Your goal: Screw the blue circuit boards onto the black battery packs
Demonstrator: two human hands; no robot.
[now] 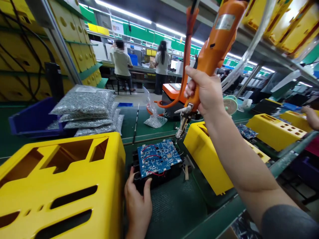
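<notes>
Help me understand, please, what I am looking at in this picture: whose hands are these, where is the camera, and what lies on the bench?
The camera sits on a worker's head, looking down at their own bare hands. The right hand grips an orange electric screwdriver, its tip hanging just above a blue circuit board. The left hand steadies the black unit that carries the board, on a green bench. Yellow plastic housings stand on either side, and bags of screws lie behind. Two people stand working in the background.
</notes>
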